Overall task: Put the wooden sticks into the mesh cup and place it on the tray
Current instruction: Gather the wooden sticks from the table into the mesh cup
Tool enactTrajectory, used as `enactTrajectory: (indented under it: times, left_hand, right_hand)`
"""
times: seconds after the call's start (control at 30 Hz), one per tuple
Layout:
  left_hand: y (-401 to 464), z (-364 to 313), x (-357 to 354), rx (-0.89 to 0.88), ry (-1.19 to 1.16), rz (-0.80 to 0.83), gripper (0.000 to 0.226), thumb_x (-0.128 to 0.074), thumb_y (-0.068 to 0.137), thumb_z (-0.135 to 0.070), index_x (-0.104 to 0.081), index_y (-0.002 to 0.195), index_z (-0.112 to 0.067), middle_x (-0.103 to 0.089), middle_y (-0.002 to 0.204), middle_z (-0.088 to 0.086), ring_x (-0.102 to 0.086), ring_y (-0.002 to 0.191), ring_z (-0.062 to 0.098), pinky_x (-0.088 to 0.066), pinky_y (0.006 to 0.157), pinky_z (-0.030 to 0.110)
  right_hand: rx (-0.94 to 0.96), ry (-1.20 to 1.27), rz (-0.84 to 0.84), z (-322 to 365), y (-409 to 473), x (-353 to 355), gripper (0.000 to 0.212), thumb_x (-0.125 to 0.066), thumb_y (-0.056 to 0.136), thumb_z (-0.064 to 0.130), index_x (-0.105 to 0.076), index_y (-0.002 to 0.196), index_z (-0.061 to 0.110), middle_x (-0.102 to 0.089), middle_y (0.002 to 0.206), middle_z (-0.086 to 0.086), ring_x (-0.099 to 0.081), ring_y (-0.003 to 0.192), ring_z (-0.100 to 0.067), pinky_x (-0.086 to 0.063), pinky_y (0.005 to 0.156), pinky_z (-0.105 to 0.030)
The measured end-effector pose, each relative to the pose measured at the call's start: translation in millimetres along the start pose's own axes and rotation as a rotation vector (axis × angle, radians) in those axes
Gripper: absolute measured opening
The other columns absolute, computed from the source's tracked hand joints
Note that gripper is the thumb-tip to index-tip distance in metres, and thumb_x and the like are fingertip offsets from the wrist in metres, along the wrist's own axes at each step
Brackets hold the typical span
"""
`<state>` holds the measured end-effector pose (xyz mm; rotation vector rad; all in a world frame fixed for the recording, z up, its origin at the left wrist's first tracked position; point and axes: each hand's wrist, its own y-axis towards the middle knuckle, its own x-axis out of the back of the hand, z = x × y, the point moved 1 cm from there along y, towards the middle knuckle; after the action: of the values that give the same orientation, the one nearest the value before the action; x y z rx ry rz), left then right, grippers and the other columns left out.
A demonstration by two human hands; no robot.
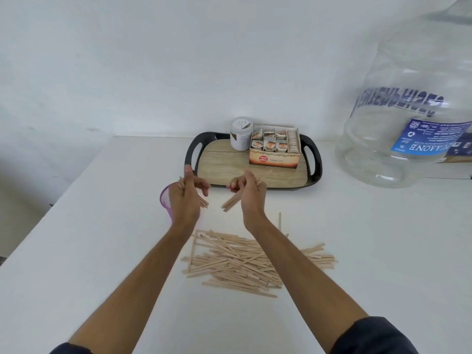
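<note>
A loose pile of flat wooden sticks (255, 261) lies on the white table in front of me. My left hand (187, 198) grips a small bunch of sticks, raised above the table. Behind it stands the purple mesh cup (165, 200), mostly hidden by that hand. My right hand (250, 194) grips another bunch of sticks, their ends pointing down-left. Beyond both hands sits the black tray (315, 172) with a wood-look floor, its near half bare.
On the tray's far side stand a white round tub (240, 134) and an open box of tea sachets (275, 149). A big clear water bottle (408, 118) stands at the right. The table's left edge (58, 200) runs diagonally; a white wall is behind.
</note>
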<state>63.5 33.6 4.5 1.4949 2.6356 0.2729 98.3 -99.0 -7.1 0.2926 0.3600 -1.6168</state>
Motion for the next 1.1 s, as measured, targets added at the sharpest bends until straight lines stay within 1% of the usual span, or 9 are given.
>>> enactTrajectory:
  times: [0.07, 0.23, 0.43, 0.57, 0.7, 0.77, 0.83, 0.97, 1.1]
  left_hand:
    - [15.8, -3.2, 14.6, -0.008, 0.041, -0.053, 0.065, -0.037, 0.101, -0.05, -0.07, 0.059, -0.014, -0.067, 0.063, 0.01, -0.055, 0.054, 0.019, -0.046, 0.059, 0.016]
    - [53.0, -4.9, 39.4, 0.005, 0.081, -0.138, 0.062, -0.035, 0.101, -0.05, -0.072, 0.075, -0.009, -0.073, 0.083, -0.017, -0.06, 0.071, -0.001, -0.044, 0.073, 0.018]
    - [68.3, 18.9, 48.1, 0.126, 0.179, -0.132, 0.063, -0.035, 0.1, -0.053, -0.074, 0.067, -0.016, -0.072, 0.096, -0.01, -0.061, 0.101, 0.007, -0.035, 0.107, 0.047]
    - [65.6, 30.6, 45.6, 0.161, 0.218, -0.151, 0.056, -0.037, 0.099, -0.052, -0.07, 0.06, -0.028, -0.074, 0.089, -0.007, -0.062, 0.1, 0.006, -0.034, 0.107, 0.043]
    - [64.9, 32.0, 46.5, 0.136, 0.216, -0.122, 0.043, -0.049, 0.096, -0.043, -0.07, 0.061, -0.032, -0.071, 0.093, -0.014, -0.06, 0.108, 0.007, -0.031, 0.109, 0.044]
    - [64.2, 29.9, 47.4, 0.093, 0.281, -0.113, 0.026, -0.059, 0.091, -0.04, -0.07, 0.07, -0.03, -0.066, 0.095, -0.019, -0.057, 0.11, 0.012, -0.03, 0.109, 0.045]
    - [61.0, 27.9, 47.8, 0.076, 0.314, -0.124, 0.011, -0.065, 0.087, -0.039, -0.067, 0.079, -0.032, -0.065, 0.1, -0.016, -0.053, 0.111, 0.012, -0.026, 0.107, 0.036]
    - [46.8, 24.1, 50.9, 0.072, 0.325, -0.163, 0.016, -0.066, 0.087, -0.034, -0.068, 0.099, -0.024, -0.062, 0.115, -0.009, -0.044, 0.123, 0.017, -0.015, 0.091, 0.002]
    - [24.9, 12.2, 51.8, -0.167, 0.343, -0.186, 0.015, -0.061, 0.088, -0.022, -0.064, 0.101, -0.016, -0.063, 0.112, 0.0, -0.053, 0.115, 0.019, -0.03, 0.107, 0.037]
  right_hand:
    - [-0.009, 0.006, 0.006, -4.6, 6.5, -22.0, 0.053, -0.044, 0.103, 0.024, -0.041, 0.051, 0.015, -0.057, 0.053, 0.0, -0.061, 0.064, -0.018, -0.046, 0.07, -0.027]
    - [0.008, -0.017, 0.025, -14.8, 15.4, -72.2, 0.059, -0.042, 0.105, 0.034, -0.063, 0.053, 0.014, -0.071, 0.07, 0.002, -0.067, 0.077, -0.008, -0.046, 0.086, -0.023]
    - [-0.025, -0.09, 0.058, -40.5, 15.3, -101.1, 0.056, -0.039, 0.105, 0.038, -0.075, 0.074, 0.008, -0.074, 0.085, 0.01, -0.063, 0.079, 0.015, -0.038, 0.07, 0.003]
    - [-0.065, -0.132, 0.074, -53.9, 12.8, -104.7, 0.055, -0.042, 0.103, 0.044, -0.077, 0.08, 0.009, -0.076, 0.095, 0.002, -0.067, 0.102, -0.005, -0.039, 0.102, -0.024]
    - [-0.125, -0.197, 0.134, -58.2, 9.2, -102.6, 0.035, -0.06, 0.092, 0.049, -0.077, 0.097, 0.02, -0.074, 0.11, -0.008, -0.067, 0.101, -0.01, -0.044, 0.105, -0.034]
    - [-0.111, -0.219, 0.156, -57.5, 9.1, -99.7, 0.05, -0.068, 0.086, 0.05, -0.066, 0.123, 0.017, -0.067, 0.127, 0.002, -0.06, 0.118, -0.01, -0.042, 0.11, -0.039]
    - [-0.063, -0.267, 0.121, -54.0, 9.3, -94.4, 0.06, -0.066, 0.086, 0.054, -0.055, 0.133, 0.02, -0.059, 0.136, 0.006, -0.052, 0.126, -0.01, -0.04, 0.11, -0.035]
    - [0.035, -0.267, 0.061, -43.0, 9.5, -77.1, 0.02, -0.057, 0.096, 0.044, -0.063, 0.109, 0.03, -0.066, 0.114, 0.014, -0.058, 0.113, -0.001, -0.041, 0.094, -0.015]
    - [0.123, -0.306, 0.027, -30.7, 1.7, -51.2, 0.027, -0.054, 0.1, 0.03, -0.069, 0.109, 0.01, -0.072, 0.105, 0.0, -0.064, 0.102, -0.012, -0.046, 0.086, -0.014]
